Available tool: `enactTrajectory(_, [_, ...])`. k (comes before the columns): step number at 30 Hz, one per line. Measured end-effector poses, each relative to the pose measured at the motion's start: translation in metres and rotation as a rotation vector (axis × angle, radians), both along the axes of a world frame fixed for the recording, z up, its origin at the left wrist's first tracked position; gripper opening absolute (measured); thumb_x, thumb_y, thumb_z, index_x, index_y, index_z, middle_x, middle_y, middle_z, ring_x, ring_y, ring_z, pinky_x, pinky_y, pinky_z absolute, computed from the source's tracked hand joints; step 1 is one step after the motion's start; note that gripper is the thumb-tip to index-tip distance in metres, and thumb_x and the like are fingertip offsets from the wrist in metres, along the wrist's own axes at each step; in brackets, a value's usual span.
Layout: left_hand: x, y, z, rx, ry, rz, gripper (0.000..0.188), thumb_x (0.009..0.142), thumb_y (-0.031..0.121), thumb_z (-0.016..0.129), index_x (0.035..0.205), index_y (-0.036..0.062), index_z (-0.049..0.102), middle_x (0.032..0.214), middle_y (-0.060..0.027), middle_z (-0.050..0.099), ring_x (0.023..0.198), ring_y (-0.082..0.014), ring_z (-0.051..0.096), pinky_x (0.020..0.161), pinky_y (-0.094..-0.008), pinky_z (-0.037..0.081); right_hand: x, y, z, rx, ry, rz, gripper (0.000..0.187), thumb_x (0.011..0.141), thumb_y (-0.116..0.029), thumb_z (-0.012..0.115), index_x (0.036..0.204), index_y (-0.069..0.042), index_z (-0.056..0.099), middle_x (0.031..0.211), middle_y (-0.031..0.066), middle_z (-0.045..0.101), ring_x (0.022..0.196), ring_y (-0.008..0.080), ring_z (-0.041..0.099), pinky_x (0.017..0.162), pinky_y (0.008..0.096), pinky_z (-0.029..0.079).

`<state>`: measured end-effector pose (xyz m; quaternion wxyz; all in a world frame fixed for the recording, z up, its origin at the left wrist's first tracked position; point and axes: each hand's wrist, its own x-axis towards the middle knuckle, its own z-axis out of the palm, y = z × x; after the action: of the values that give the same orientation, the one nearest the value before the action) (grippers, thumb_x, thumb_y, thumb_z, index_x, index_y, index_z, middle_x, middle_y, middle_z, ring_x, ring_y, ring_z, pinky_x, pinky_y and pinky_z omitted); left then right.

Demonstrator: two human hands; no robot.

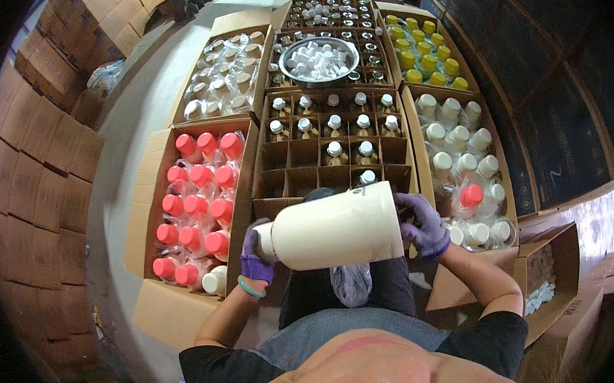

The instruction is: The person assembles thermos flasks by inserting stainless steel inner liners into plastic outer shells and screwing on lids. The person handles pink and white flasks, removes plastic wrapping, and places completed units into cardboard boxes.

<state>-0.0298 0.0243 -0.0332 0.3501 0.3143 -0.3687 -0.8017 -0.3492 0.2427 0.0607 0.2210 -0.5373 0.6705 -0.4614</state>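
Note:
A big cream-coloured bottle (340, 226) lies on its side in the air in front of my body. My left hand (257, 255), in a purple glove, wraps around its narrower capped end. At the wide base is my gloved right hand (425, 227), its fingers bent against the rim and partly hidden. Just beyond the bottle stands a cardboard box with dividers (302, 159), where white-capped bottles (334, 151) fill some of the compartments. Below the large bottle, a clear plastic bag (350, 285) hangs by my lap.
Red-capped bottles in plastic (196, 204) fill a box at left. On the right are cream-capped bottles (466, 162) with one red cap (471, 195), and yellow-capped bottles (430, 61) farther back. A metal bowl of white caps (319, 61) sits on the far boxes. Stacked cartons (31, 165) line the left.

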Motion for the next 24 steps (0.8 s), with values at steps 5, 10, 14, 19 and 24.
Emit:
enactTrajectory(5, [-0.011,0.006,0.028,-0.527,0.018,0.089,0.067,0.091,0.050,0.051,0.137,0.0029,0.038,0.126,-0.0172,0.054,0.116,-0.0310,0.055,0.101,-0.0446,0.043,-0.023,-0.001,-0.067,0.357,0.375,0.016,0.042,0.090,-0.017,0.061,0.129,-0.004,0.050,0.126,0.0140,0.056,0.118,0.0212,0.053,0.097,0.0348,0.043])
enactTrajectory(10, [-0.030,0.006,0.045,-0.573,-0.014,0.139,0.094,0.083,0.073,0.046,0.142,0.0012,0.032,0.139,-0.0197,0.046,0.122,-0.0350,0.050,0.103,-0.0470,0.041,-0.029,0.005,-0.105,-0.024,0.205,-0.081,0.045,0.085,-0.019,0.067,0.124,-0.002,0.053,0.113,0.0170,0.058,0.104,0.0305,0.059,0.086,0.0382,0.049])
enactTrajectory(14, [-0.005,-0.020,0.055,0.423,0.214,-0.437,0.100,0.078,0.081,0.043,0.142,0.0046,0.038,0.144,-0.0178,0.043,0.126,-0.0360,0.047,0.103,-0.0504,0.040,-0.005,0.015,-0.023,-0.191,0.261,-0.174,0.028,0.091,-0.016,0.054,0.113,0.001,0.057,0.095,0.0206,0.063,0.087,0.0362,0.064,0.077,0.0386,0.051])
enactTrajectory(19, [-0.039,-0.001,0.086,-0.524,-0.181,-0.152,0.075,0.082,0.054,0.064,0.133,0.0021,0.044,0.127,-0.0188,0.053,0.115,-0.0315,0.055,0.097,-0.0406,0.046,-0.019,0.018,-0.092,-0.104,-0.298,-0.128,0.049,0.088,-0.018,0.066,0.131,-0.003,0.048,0.129,0.0182,0.054,0.115,0.0280,0.057,0.096,0.0373,0.047])
enactTrajectory(24, [-0.025,-0.024,0.109,-1.473,-0.008,-0.374,0.101,0.074,0.065,0.066,0.148,0.0073,0.027,0.143,-0.0246,0.037,0.128,-0.0388,0.042,0.106,-0.0479,0.034,-0.031,0.020,-0.126,-0.010,-0.962,0.092,0.067,0.085,-0.020,0.071,0.141,-0.005,0.038,0.138,0.0104,0.050,0.124,0.0181,0.050,0.108,0.0355,0.039])
